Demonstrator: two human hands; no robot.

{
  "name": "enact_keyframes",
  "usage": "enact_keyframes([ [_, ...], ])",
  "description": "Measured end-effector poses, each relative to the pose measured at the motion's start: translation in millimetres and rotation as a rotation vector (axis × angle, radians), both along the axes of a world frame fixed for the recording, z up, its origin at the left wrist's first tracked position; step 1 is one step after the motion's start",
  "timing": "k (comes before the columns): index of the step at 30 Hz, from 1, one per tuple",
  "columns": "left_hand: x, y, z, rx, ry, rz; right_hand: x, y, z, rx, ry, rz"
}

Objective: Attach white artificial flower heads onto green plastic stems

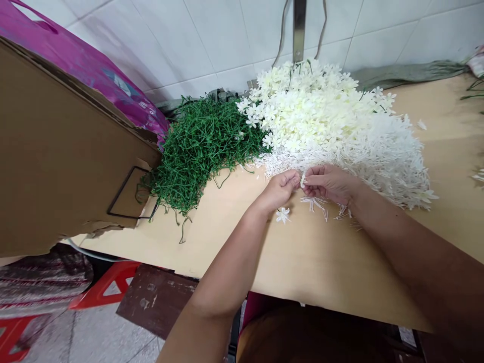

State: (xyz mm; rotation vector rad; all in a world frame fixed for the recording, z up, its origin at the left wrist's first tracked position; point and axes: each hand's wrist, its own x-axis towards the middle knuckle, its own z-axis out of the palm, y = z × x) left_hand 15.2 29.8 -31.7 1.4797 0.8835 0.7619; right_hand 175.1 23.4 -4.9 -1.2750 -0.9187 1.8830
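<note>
My left hand (280,187) and my right hand (328,182) meet fingertip to fingertip over the table, both closed in a pinch. A small white artificial flower piece (302,180) shows between them, gripped by the right fingers. What the left fingers pinch is hidden. Just behind lie a heap of white stamen-like stems (393,156) and a heap of cream artificial flowers (310,111). Green plastic stems (212,131) are piled to the left. One loose white flower (283,215) rests below my left hand, and several white stems (315,204) lie below my right.
A large cardboard box (68,146) stands at the left, with a purple bag (86,60) behind it. A black wire frame (130,194) leans by the box. The wooden table (234,237) meets a tiled wall (212,35). Red stools (108,287) are below left.
</note>
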Motion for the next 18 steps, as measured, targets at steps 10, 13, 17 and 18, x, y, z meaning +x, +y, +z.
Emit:
enact_keyframes([
  [10, -1.8, 1.8, 11.6, -0.035, -0.149, 0.025, -3.0, -8.2, 14.3, 0.199, 0.034, -0.04],
  [13, -5.7, 6.4, 11.1, -0.032, -0.231, 0.076, 4.6, -13.0, 35.2, 0.312, -0.03, -0.095],
  [17, -8.9, 12.6, 6.8, -0.081, -0.279, 0.235, 58.9, -28.9, 60.6, 0.52, -0.289, -0.302],
  [18, -8.6, 13.0, 5.6, -0.074, -0.264, 0.241, 81.1, -33.7, 63.5, 0.598, -0.397, -0.37],
])
